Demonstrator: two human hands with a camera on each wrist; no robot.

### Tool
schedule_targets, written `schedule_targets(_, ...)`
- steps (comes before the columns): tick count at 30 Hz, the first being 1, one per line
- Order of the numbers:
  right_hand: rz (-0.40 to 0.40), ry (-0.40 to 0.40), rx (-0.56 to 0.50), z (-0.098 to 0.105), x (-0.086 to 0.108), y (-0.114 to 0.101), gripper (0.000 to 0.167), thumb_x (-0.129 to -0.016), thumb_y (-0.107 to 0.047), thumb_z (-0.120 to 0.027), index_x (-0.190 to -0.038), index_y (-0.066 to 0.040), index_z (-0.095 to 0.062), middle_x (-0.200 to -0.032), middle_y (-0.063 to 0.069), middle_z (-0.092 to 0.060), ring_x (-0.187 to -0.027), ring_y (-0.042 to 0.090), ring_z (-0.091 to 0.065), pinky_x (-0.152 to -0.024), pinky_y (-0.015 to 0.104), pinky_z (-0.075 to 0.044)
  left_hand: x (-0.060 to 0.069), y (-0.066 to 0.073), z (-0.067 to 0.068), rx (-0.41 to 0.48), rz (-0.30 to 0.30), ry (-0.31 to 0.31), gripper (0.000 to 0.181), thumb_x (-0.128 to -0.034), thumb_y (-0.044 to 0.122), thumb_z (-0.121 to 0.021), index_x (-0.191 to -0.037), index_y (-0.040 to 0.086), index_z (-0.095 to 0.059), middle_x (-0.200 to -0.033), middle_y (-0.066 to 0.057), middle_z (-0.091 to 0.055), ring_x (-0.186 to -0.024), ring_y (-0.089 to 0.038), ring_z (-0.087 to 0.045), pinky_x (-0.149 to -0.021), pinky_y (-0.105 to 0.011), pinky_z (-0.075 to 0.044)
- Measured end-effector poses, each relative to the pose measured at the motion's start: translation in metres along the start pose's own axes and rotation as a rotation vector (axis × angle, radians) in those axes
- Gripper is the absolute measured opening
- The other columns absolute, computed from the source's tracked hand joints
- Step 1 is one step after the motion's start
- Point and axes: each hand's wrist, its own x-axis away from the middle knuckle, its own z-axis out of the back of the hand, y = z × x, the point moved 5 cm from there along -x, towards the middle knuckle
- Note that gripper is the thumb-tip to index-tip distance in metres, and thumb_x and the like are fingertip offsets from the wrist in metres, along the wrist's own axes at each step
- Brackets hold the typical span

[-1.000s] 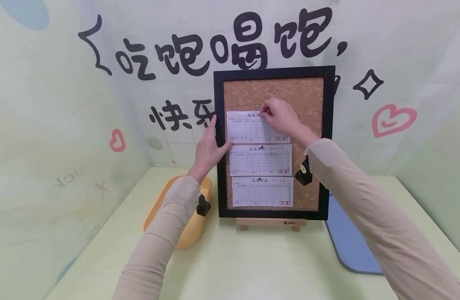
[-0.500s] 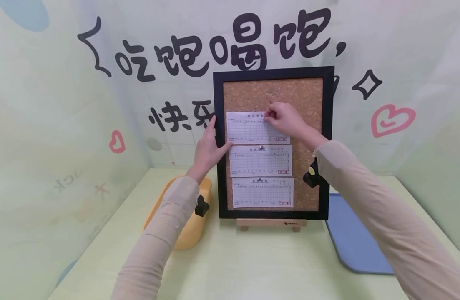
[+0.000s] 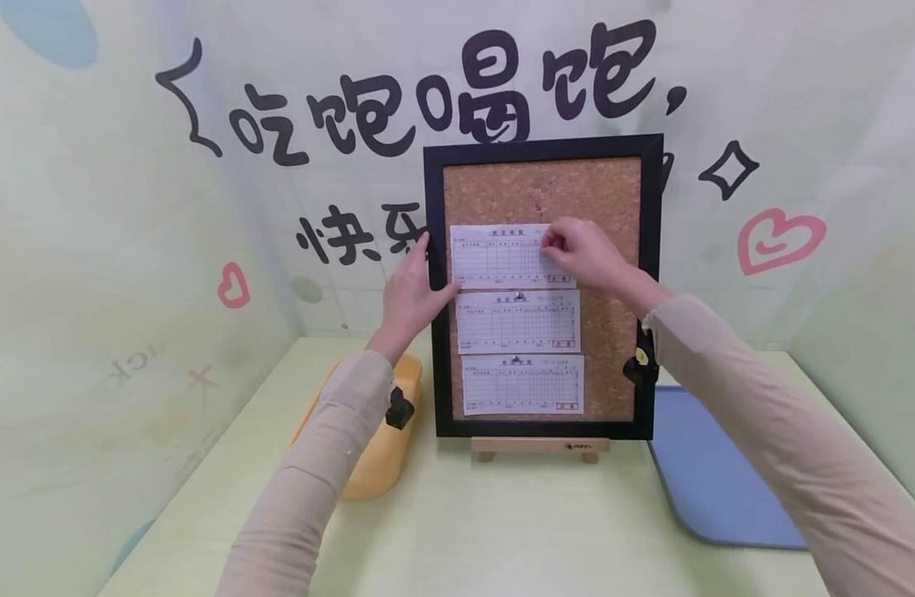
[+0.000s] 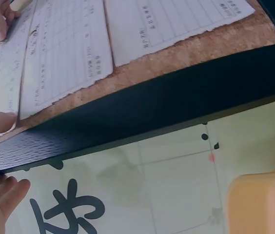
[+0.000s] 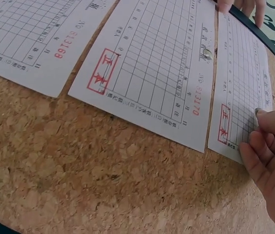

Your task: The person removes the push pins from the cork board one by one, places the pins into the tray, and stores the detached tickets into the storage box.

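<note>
Three white receipt slips hang one above another on a black-framed corkboard point(image 3: 547, 191). The middle slip point(image 3: 494, 327) and the bottom slip point(image 3: 502, 394) each bear a small silvery pushpin near the heading. My left hand point(image 3: 412, 292) grips the frame's left edge, thumb in front over the edge of the top slip point(image 3: 487, 261), fingers behind. At that slip's upper right, my right hand point(image 3: 587, 253) has curled fingers and pinches a tiny silvery piece point(image 5: 258, 111), apparently a pushpin, mostly hidden by the thumb and fingertips.
The board stands on a small wooden easel point(image 3: 539, 446) on a pale green table point(image 3: 502, 531). A yellow bin point(image 3: 386, 456) is at the left, behind my left forearm. To the right lies a blue tray point(image 3: 703, 464), partly under my right forearm. A printed wall stands behind.
My right hand has slid rightward and slightly down across the top slip, from its heading to its upper right. My left hand keeps its grip on the frame.
</note>
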Motion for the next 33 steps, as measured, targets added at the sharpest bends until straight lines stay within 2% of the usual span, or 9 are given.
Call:
schedule_targets(6,0.002,0.012,0.005,0.0,0.003,0.004,0.008,-0.089,-0.008,-0.055,-0.088,-0.002,-0.06,-0.081,0.01,-0.054,-0.07,0.022,-0.047,-0.062,0.031,-0.036,-0.01,0.008,0.013,-0.036,-0.063,0.094,0.069,-0.0762,0.023,-0.071,-0.133,-0.002,-0.04,-0.131,-0.017,-0.047,-0.116,-0.029,-0.047,-0.093,-0.039,-0.041)
schedule_targets(10,0.002,0.016,0.002,-0.001,0.003,0.005,0.008,-0.089,-0.008,-0.055,-0.088,-0.002,-0.06,-0.081,0.01,-0.054,-0.07,0.021,-0.047,-0.062,0.031,-0.036,-0.016,0.013,0.018,-0.04,-0.096,0.111,0.067,-0.0755,0.021,-0.072,-0.131,-0.002,-0.043,-0.128,-0.017,-0.049,-0.112,-0.029,-0.049,-0.091,-0.038,-0.043)
schedule_targets(18,0.012,0.019,0.011,-0.001,0.002,0.007,0.008,-0.088,-0.008,-0.056,-0.087,-0.002,-0.06,-0.081,0.01,-0.055,-0.07,0.021,-0.048,-0.062,0.031,-0.036,-0.028,0.025,0.02,-0.1,-0.173,0.029,0.063,-0.0772,0.021,-0.07,-0.131,0.0,-0.045,-0.125,-0.015,-0.051,-0.115,-0.029,-0.046,-0.094,-0.038,-0.04)
schedule_targets(23,0.016,0.014,0.015,-0.002,0.002,0.005,0.007,-0.088,-0.008,-0.056,-0.087,-0.003,-0.06,-0.08,0.009,-0.055,-0.069,0.021,-0.048,-0.061,0.03,-0.037,-0.036,0.032,0.023,-0.134,-0.211,-0.003,0.057,-0.0777,0.019,-0.07,-0.126,-0.001,-0.049,-0.12,-0.015,-0.054,-0.112,-0.029,-0.048,-0.093,-0.037,-0.041)
schedule_targets(28,0.021,0.016,0.02,-0.001,0.002,0.004,0.007,-0.088,-0.008,-0.056,-0.087,-0.003,-0.06,-0.081,0.009,-0.055,-0.069,0.021,-0.048,-0.061,0.03,-0.037,-0.042,0.032,0.024,-0.162,-0.204,-0.042,0.046,-0.0781,0.017,-0.069,-0.118,0.001,-0.053,-0.111,-0.012,-0.057,-0.103,-0.028,-0.05,-0.084,-0.038,-0.046)
schedule_targets(33,0.018,0.012,0.023,-0.002,0.004,0.004,0.007,-0.088,-0.008,-0.056,-0.087,-0.003,-0.06,-0.081,0.009,-0.055,-0.069,0.021,-0.048,-0.061,0.03,-0.037,-0.046,0.033,0.023,-0.211,-0.19,-0.08,0.036,-0.0778,0.016,-0.067,-0.108,0.003,-0.054,-0.105,-0.009,-0.057,-0.095,-0.026,-0.046,-0.075,-0.037,-0.045)
